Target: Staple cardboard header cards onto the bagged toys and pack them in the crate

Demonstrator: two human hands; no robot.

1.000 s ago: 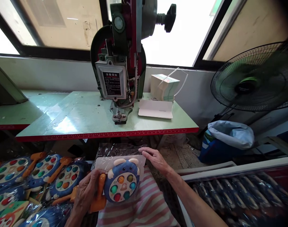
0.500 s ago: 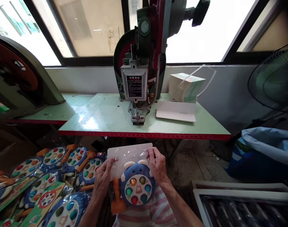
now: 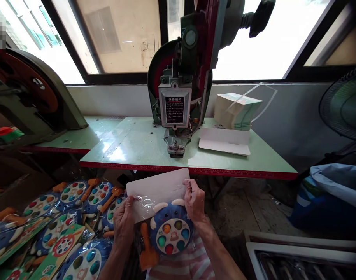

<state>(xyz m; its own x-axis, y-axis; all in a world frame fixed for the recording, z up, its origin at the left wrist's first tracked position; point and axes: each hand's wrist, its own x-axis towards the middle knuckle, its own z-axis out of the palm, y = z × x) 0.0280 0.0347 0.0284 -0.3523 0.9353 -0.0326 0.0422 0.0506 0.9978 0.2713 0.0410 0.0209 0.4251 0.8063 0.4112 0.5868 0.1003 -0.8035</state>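
A white card (image 3: 158,184) is held between both hands, with its right end tilted upward. My left hand (image 3: 123,219) pinches its left end, thumb on top. At the right end, my right hand (image 3: 195,200) grips the card with curled fingers. Clear plastic film overlaps the card's lower part and covers a round blue animal-faced toy (image 3: 173,229) with coloured buttons. An orange toy hammer (image 3: 147,249) lies beside it in the same bag. The bag hangs over a striped cloth on my lap. The fingertips behind the card are hidden.
A press machine (image 3: 174,112) stands on the green table (image 3: 137,140) ahead. A folded white card (image 3: 224,142) and a card stack (image 3: 236,111) lie to its right. Several bagged toys (image 3: 87,260) are heaped at left. A fan (image 3: 344,101) and blue bag (image 3: 314,206) are at right.
The card's right end has risen and its left end has dropped, and more of it shows above the plastic film. Both hands keep hold. The view has shifted slightly left.
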